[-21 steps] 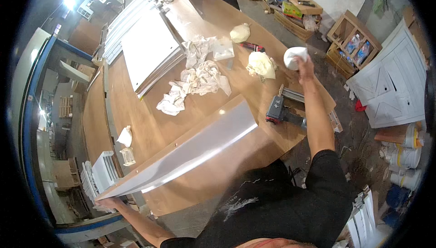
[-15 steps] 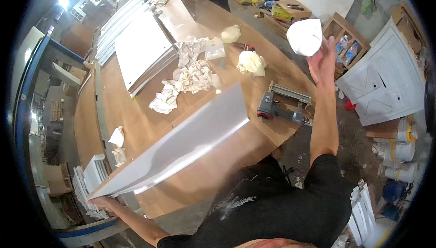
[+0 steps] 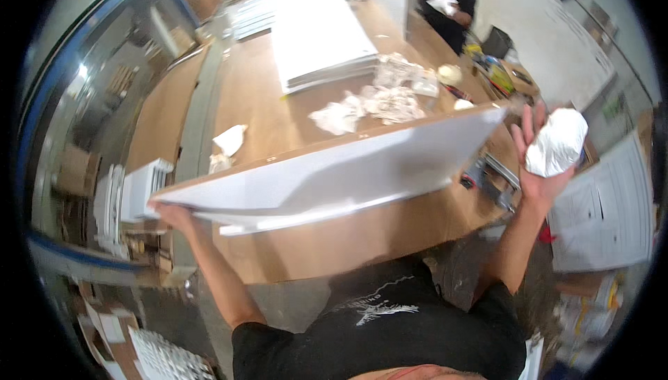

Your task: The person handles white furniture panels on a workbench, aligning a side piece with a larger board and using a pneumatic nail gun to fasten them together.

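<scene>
A long white panel (image 3: 334,171) with a bare brown upper edge stands tilted on the brown-covered table (image 3: 299,262). A white ledge runs along its lower side. My left hand (image 3: 172,214) is closed around the panel's left end. To the right of the panel's other end, my right hand (image 3: 541,184) is raised with a wadded white cloth (image 3: 559,142) in its palm. Several of its fingers are stretched out beside the cloth. Near that end of the panel a nail gun (image 3: 490,181) lies on the table, partly covered by the panel.
Crumpled rags (image 3: 390,101) lie behind the panel, near a stack of white boards (image 3: 320,39). A smaller white cloth (image 3: 230,140) sits at the table's left. Another person (image 3: 452,4) stands at the far side holding a white cloth. A white door (image 3: 602,206) leans at the right.
The view has turned, shifting the table scene. The panel now stands more upright with its brown edge showing. My right hand has turned, and its cloth now appears lower and farther right.
</scene>
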### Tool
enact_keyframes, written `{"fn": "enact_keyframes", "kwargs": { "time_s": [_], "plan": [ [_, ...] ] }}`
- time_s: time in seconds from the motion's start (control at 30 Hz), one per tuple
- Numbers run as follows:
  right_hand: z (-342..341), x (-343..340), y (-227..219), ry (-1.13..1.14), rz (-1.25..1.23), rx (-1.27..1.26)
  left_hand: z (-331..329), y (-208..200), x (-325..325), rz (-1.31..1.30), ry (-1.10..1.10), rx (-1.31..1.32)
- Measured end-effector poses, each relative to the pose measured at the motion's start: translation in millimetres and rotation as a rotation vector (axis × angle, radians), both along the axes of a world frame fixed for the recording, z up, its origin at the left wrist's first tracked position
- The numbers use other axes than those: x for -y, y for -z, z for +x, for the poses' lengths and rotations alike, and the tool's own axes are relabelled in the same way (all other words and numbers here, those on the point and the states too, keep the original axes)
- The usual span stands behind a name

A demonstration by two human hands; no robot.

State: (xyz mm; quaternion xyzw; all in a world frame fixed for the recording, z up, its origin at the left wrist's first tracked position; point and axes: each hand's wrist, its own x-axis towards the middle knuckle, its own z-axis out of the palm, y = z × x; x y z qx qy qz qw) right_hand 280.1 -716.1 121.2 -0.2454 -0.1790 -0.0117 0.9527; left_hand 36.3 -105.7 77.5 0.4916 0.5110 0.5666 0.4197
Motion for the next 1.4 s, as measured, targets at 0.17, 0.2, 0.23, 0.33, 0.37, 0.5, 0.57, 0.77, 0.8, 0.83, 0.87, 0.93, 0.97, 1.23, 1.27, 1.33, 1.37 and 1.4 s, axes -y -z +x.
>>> {"fn": "enact_keyframes", "kwargs": {
  "time_s": [0.17,0.2,0.23,0.33,0.37,0.5,0.57,0.77,0.8,0.83,0.87,0.93,0.97,1.23,1.27,1.33,1.37,1.4],
  "plan": [
    [-27.0,-80.2,-11.7,-0.484,0.15,0.151,-19.1,12.6,-13.9,0.081,0.19,0.03],
    [-29.1,-98.2,-9.2,-0.581,0.148,0.213,-19.6,18.5,-19.3,0.179,0.166,0.189],
    [-44.8,-129.5,-26.1,-0.417,0.029,0.093,-37.8,32.2,-34.4,0.202,0.187,-0.025],
    [-78.6,-214.8,-59.2,-0.169,-0.243,0.067,-41.7,26.5,-11.7,0.129,0.272,0.012],
    [-89.3,-246.5,-71.5,-0.064,-0.308,0.014,-45.6,27.4,-8.6,0.126,0.349,0.004],
    [-130.4,-367.8,-102.5,-0.04,-0.428,0.131,-54.7,19.9,-16.5,0.229,0.497,0.19],
    [-125.5,-402.9,-92.0,-0.131,-0.438,0.137,-62.9,8.5,-22.6,0.343,0.581,0.263],
    [-187.9,-496.9,-107.9,-0.066,-0.793,0.448,-78.6,-26.6,-24.8,0.55,0.835,0.399],
    [-191.0,-503.5,-108.4,-0.095,-0.794,0.436,-81.1,-27.7,-29.6,0.643,0.838,0.365],
    [-191.6,-510.5,-106.5,-0.125,-0.795,0.423,-83.8,-28.4,-33.2,0.735,0.839,0.33],
    [-191.1,-517.0,-103.5,-0.153,-0.796,0.41,-86.1,-29.0,-32.7,0.708,0.862,0.354],
    [-188.8,-524.7,-97.4,-0.157,-0.798,0.431,-87.9,-31.0,-28.5,0.658,0.904,0.399],
    [-190.2,-526.0,-96.8,-0.137,-0.823,0.431,-82.7,-28.5,-31.2,0.698,0.826,0.427],
    [-200.7,-523.2,-93.7,-0.11,-0.857,0.426,-79.5,-25.5,-26.8,0.712,0.735,0.458],
    [-201.8,-522.8,-93.7,-0.103,-0.863,0.427,-78.7,-25.6,-26.7,0.709,0.732,0.496],
    [-202.9,-521.4,-94.4,-0.085,-0.883,0.43,-83.5,-22.9,-29.0,0.728,0.79,0.406],
    [-203.7,-520.6,-94.3,-0.077,-0.897,0.433,-85.3,-21.2,-29.8,0.737,0.817,0.36],
    [-204.5,-521.7,-94.4,-0.072,-0.909,0.439,-85.3,-19.5,-30.6,0.734,0.802,0.352]
  ]
}}
